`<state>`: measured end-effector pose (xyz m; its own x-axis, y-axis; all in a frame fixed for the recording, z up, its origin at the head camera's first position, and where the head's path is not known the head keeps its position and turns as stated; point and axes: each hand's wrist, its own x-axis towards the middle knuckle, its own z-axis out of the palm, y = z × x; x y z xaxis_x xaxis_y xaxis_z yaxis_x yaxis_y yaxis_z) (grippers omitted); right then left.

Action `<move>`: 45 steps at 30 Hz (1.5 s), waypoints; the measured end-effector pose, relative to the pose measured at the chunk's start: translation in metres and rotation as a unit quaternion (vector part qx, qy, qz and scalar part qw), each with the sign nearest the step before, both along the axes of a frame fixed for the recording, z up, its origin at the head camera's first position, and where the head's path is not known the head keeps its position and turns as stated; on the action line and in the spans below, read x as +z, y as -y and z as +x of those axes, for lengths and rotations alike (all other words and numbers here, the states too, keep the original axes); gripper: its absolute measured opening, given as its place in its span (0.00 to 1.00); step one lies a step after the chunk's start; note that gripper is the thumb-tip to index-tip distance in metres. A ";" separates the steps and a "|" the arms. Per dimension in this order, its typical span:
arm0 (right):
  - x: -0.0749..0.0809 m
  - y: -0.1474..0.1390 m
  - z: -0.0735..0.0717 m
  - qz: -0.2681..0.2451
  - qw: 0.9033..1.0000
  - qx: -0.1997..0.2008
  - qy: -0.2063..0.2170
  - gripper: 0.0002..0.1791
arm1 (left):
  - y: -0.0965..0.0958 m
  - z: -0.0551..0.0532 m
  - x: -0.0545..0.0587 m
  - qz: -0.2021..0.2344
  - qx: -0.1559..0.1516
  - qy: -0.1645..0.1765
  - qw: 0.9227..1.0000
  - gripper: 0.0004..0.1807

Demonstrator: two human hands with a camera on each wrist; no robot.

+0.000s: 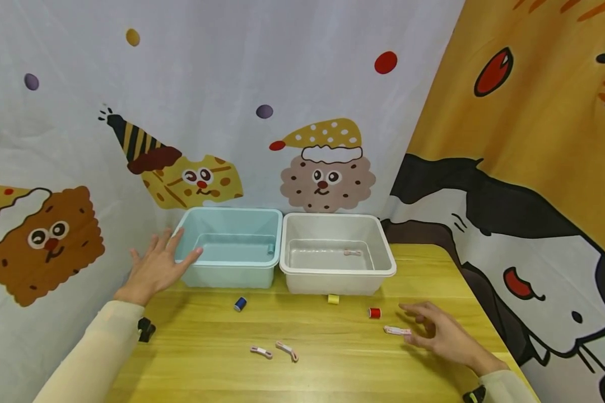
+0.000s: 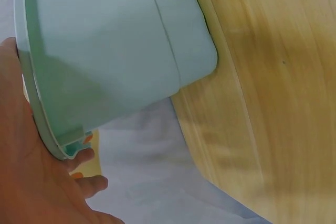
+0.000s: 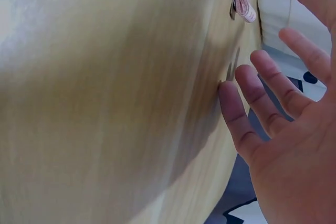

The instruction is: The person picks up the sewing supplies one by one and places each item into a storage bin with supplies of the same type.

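My left hand [image 1: 158, 266] lies with fingers spread at the left rim of a light-blue plastic bin [image 1: 227, 275]. In the left wrist view, its palm and fingers run along the bin's rim. On the right, my other hand [image 1: 443, 336] is held low over the table, fingers apart and nothing between them. Just off its fingertips lies a small folded bundle of pinkish-white thread [image 1: 396, 331], banded round the middle. A red thread spool [image 1: 375, 313] is just beyond that bundle. The right wrist view shows the bundle [image 3: 244, 6] apart from the fingers.
Beside the blue bin stands a white bin [image 1: 338, 282] with a pinkish thread bundle [image 1: 353, 253] inside. A teal spool [image 1: 270, 249] is in the blue bin. On the wooden table [image 1: 206, 375] lie a blue spool [image 1: 240, 304], a yellow spool [image 1: 333, 299] and two thread bundles [image 1: 261, 352].
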<state>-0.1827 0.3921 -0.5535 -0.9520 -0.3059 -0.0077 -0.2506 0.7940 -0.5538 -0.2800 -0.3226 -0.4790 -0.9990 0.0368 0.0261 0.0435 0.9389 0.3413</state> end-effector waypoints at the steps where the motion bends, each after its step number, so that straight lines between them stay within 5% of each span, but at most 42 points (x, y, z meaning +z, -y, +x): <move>1: -0.001 -0.001 0.000 0.000 1.000 0.001 0.001 0.43 | 0.000 0.000 0.000 0.000 -0.001 0.000 1.000 0.61; 26: -0.017 -0.009 -0.009 -0.063 0.996 0.058 0.039 0.23 | 0.001 0.006 0.010 -0.016 -0.007 0.037 0.999 0.64; 45: -0.019 -0.002 -0.011 -0.066 0.996 0.051 0.043 0.12 | 0.002 0.006 0.012 -0.019 -0.028 0.045 0.998 0.65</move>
<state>-0.1935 0.3939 -0.5730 -0.9135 -0.4047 -0.0413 -0.2731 0.6854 -0.6750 -0.2743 -0.3244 -0.4674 -0.9935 0.0928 -0.0654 0.0681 0.9480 0.3110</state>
